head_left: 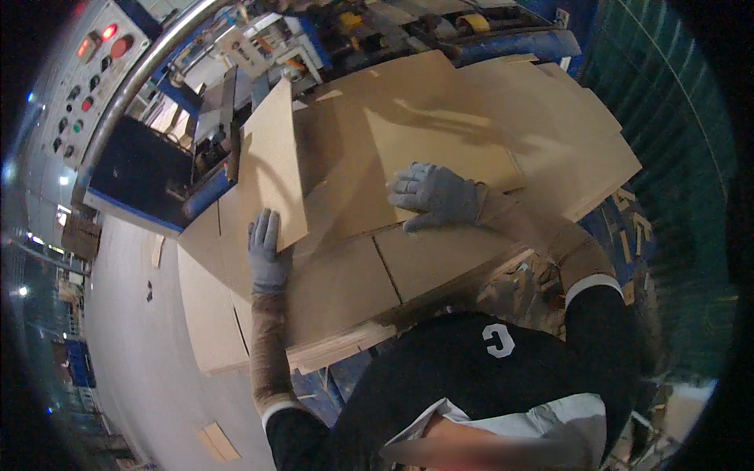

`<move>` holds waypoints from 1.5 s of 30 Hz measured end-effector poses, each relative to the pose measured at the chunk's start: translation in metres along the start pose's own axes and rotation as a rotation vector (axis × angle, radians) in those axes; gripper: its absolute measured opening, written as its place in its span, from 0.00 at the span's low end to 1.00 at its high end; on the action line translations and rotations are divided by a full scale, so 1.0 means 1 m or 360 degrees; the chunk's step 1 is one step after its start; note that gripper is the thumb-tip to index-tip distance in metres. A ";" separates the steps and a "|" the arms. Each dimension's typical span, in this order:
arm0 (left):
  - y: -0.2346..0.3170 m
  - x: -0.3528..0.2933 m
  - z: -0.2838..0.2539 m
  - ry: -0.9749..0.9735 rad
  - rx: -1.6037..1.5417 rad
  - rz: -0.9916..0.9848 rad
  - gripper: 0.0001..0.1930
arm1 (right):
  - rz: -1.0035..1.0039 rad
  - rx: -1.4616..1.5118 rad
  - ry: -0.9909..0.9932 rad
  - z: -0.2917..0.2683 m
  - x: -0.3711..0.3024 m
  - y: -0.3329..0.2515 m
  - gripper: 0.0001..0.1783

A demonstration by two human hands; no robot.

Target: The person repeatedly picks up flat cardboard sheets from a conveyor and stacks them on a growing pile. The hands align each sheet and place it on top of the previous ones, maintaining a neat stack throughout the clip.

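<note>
My left hand (268,253), in a grey glove, rests against the lower end of a raised cardboard panel (273,157). Its fingers point up, stretched out along the panel; the thumb is hard to make out. Over a flat cardboard sheet (432,141) my right hand (437,197), gloved the same way, lies palm down with its fingers extended and thumb apart. Beneath both hands spreads a stack of flat cardboard sheets (345,279), with dark crease or slot lines across the upper one.
A control panel (90,86) with buttons and red lights stands at the upper left, beside a curved metal rail (129,86). Machinery with rollers (471,25) lies beyond the stack. Cardboard scraps (514,294) sit near my body; a green corrugated wall (667,118) rises at right.
</note>
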State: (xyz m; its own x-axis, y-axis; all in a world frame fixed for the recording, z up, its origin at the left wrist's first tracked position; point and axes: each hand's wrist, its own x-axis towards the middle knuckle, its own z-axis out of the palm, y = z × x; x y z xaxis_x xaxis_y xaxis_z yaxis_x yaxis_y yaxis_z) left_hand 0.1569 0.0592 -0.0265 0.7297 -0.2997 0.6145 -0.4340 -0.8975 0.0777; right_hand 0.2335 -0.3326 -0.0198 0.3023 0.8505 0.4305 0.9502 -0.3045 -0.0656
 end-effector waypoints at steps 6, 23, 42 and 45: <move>0.057 -0.033 -0.030 -0.0152 0.0001 -0.0068 0.35 | 0.0185 -0.0327 0.0136 -0.028 -0.049 -0.011 0.38; -0.053 0.059 0.065 0.0124 0.0517 -0.0859 0.34 | 0.1093 -0.0877 0.0337 0.012 0.021 0.242 0.17; 0.015 -0.124 -0.044 0.0534 0.0194 -0.1885 0.36 | 0.2900 -0.1040 0.0506 -0.133 -0.346 0.145 0.30; 0.014 -0.145 -0.074 0.0903 -0.0148 -0.1988 0.36 | 0.2690 -0.1034 0.0332 -0.087 -0.367 0.041 0.23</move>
State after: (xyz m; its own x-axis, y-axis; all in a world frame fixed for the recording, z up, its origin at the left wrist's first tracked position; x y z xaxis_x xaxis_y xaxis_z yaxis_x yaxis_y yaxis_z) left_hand 0.0062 0.1142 -0.0567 0.3535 0.8754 0.3297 0.2956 -0.4389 0.8485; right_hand 0.1546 -0.6949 -0.1022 0.7380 -0.5597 0.3769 -0.5244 -0.8273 -0.2016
